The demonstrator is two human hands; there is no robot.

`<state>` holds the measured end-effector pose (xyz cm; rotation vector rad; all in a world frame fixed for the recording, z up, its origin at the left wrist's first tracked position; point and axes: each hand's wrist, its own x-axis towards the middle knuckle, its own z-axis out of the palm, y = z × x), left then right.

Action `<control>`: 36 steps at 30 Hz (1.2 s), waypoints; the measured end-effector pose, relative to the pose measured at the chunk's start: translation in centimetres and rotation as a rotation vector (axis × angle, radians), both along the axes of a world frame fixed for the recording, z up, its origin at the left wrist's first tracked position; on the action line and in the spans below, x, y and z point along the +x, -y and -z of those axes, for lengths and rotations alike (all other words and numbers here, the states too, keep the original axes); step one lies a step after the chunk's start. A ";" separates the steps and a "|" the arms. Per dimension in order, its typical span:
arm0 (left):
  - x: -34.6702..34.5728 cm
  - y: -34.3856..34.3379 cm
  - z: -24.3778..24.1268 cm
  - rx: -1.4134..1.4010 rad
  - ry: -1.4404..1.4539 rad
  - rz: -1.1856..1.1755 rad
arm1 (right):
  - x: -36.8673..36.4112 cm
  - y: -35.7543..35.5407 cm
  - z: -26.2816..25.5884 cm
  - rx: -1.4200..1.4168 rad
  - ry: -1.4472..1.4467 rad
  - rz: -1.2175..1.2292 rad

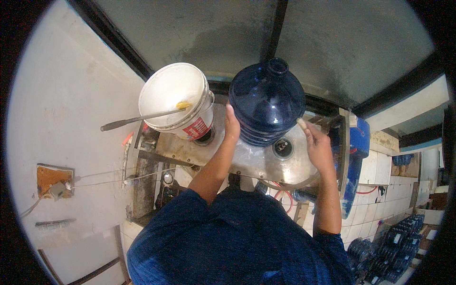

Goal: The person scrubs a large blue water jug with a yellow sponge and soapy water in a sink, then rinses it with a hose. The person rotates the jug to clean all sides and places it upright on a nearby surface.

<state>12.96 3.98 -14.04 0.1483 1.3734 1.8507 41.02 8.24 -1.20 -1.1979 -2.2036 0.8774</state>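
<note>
A dark blue plastic water jug (267,103) stands tilted on a worn metal counter (245,158), its uncapped neck towards the far side. My left hand (232,124) lies along the jug's left side, thumb up and palm against the wall. On the other side, my right hand (319,144) has its fingers curled around a small pale object (302,124) at the jug's edge; what it is cannot be made out. Just below the jug, a round opening with a metal fitting (283,148) is set in the counter.
Left of the jug, a white plastic bucket (174,92) has a long-handled brush (142,119) across its top. Dark glass panels (221,32) rise behind. A blue plastic container (359,137) stands right of the frame. Several more jugs (388,245) fill the lower right floor.
</note>
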 end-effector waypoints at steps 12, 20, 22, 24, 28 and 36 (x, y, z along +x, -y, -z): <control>-1.3 -5.6 -13.1 0.529 -0.494 0.544 | -8.6 0.2 -10.9 0.249 -0.092 -0.113; 6.5 -10.5 -13.4 0.122 -0.947 0.023 | -6.9 -1.3 -12.1 0.253 -0.193 -0.020; 6.8 -8.7 -15.4 0.054 -0.870 -0.070 | -5.6 -1.5 -10.9 0.281 -0.192 -0.006; 4.2 -7.5 -13.8 0.310 -0.318 -0.163 | -4.7 -1.3 -9.9 0.137 -0.210 -0.010; -1.0 -2.4 -7.6 0.577 0.102 -0.121 | -2.3 -2.9 -3.7 0.072 -0.175 0.001; -10.0 13.7 -2.3 -0.095 -0.190 0.590 | 4.7 -4.9 5.2 -0.038 -0.035 0.125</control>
